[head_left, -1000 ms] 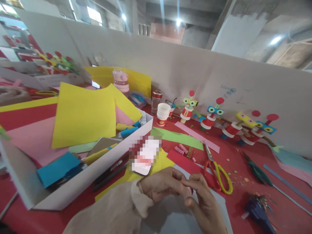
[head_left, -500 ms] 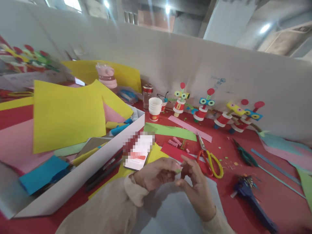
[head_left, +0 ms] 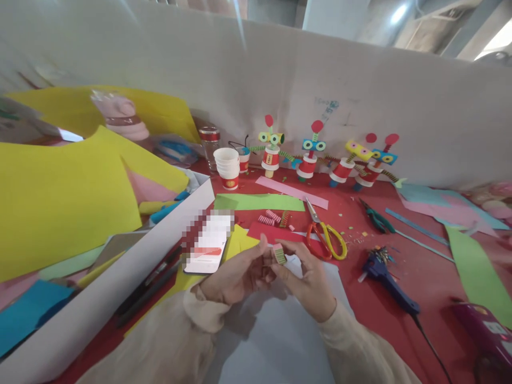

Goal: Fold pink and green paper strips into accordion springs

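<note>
Between my hands is a small, accordion-folded paper spring (head_left: 279, 255), green with pale striped edges. My right hand (head_left: 306, 272) pinches it between thumb and fingers. My left hand (head_left: 244, 274) is closed about its left end, with the thumb raised and the other fingers curled beneath, partly hidden. Both hands are above a grey-white sheet (head_left: 276, 336). Just beyond them lie a red paper strip (head_left: 266, 231) and more small folded springs (head_left: 272, 216), pink-striped and green-orange. Scissors (head_left: 326, 234) with red and yellow handles lie right of these.
A phone (head_left: 206, 258) and a white box (head_left: 160, 240) holding coloured paper lie left. Stacked paper cups (head_left: 228, 168) and several paper-cup figures (head_left: 308, 165) stand along the back wall. Pliers (head_left: 376, 218), a blue glue gun (head_left: 390, 280) and a purple device (head_left: 484, 333) are right.
The view has swung to the right, bringing the purple device into sight. My hands have turned, and the folded spring, mostly hidden before, now shows between the fingers.
</note>
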Motion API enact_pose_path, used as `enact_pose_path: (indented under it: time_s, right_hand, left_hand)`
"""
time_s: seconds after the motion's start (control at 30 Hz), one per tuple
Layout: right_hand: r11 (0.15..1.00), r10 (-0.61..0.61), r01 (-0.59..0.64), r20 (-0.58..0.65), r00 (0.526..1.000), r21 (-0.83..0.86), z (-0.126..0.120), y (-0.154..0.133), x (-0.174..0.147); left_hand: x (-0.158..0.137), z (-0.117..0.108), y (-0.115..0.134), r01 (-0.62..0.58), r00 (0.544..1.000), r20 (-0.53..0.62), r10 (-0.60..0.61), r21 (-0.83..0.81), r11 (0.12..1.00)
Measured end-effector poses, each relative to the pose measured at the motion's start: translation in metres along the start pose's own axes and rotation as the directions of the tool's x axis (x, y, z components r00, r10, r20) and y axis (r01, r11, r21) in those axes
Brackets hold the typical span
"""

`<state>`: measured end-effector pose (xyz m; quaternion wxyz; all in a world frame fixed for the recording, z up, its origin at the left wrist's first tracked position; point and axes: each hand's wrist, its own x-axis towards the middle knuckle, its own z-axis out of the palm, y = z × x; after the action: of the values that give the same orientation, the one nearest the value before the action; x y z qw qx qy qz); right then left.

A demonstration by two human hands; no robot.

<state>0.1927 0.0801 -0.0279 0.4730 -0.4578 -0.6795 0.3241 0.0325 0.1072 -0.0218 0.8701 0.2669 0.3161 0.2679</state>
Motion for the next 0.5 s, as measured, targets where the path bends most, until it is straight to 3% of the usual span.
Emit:
enact_pose_path:
  time_s: [0.1, 0.17, 0.23, 0.37, 0.5]
  right_hand:
    - [0.999, 0.020, -0.019, -0.027, 0.999, 0.040, -0.001, 0.000, 0.002]
    - [0.995, 0.034, -0.033, -0.005, 0.999, 0.098, -0.002, -0.001, 0.003]
    - [0.989, 0.035, -0.039, 0.032, 0.999, 0.143, -0.002, -0.003, 0.004]
    - [0.997, 0.011, -0.014, 0.040, 0.999, 0.071, -0.002, -0.006, 0.005]
    - [1.000, 0.018, -0.018, 0.017, 1.000, -0.006, 0.000, 0.000, 0.004]
  left_hand:
    - [0.000, 0.003, 0.000, -0.122, 0.988, -0.084, 0.131, 0.099, 0.988]
    - [-0.001, 0.007, 0.001, -0.257, 0.938, -0.175, 0.300, 0.234, 0.938]
    - [-0.003, 0.011, 0.002, -0.339, 0.895, -0.176, 0.411, 0.333, 0.880]
    - [-0.003, 0.017, 0.002, -0.353, 0.913, -0.084, 0.400, 0.330, 0.876]
    - [-0.001, 0.014, 0.000, -0.364, 0.907, -0.127, 0.402, 0.244, 0.899]
